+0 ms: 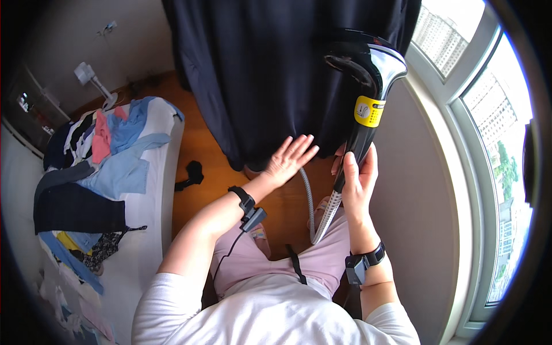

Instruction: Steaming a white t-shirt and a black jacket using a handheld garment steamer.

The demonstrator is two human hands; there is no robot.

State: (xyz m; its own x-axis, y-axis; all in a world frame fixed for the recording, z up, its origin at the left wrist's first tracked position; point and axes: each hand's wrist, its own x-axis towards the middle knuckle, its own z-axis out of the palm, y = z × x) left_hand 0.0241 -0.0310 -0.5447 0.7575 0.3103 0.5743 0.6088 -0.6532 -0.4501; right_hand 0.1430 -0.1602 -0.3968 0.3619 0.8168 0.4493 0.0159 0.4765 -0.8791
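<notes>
A dark garment (258, 77) hangs in front of me, its lower hem at about the height of my hands. My left hand (290, 158) lies flat with fingers spread at the hem and holds nothing. In my right hand (360, 174) is the black handle of a handheld garment steamer (366, 108) with a yellow label. The steamer's head is up by the right part of the garment; whether it touches the cloth I cannot tell. From the handle's lower end a grey braided hose (326, 217) drops between my legs, then loops up behind my left hand.
On the left a bed (144, 233) bears a heap of clothes (125, 125). A white fan (97, 84) stands beyond it. A black item (195, 172) lies on the wooden floor (207, 202). A window (496, 112) and its sill run along the right.
</notes>
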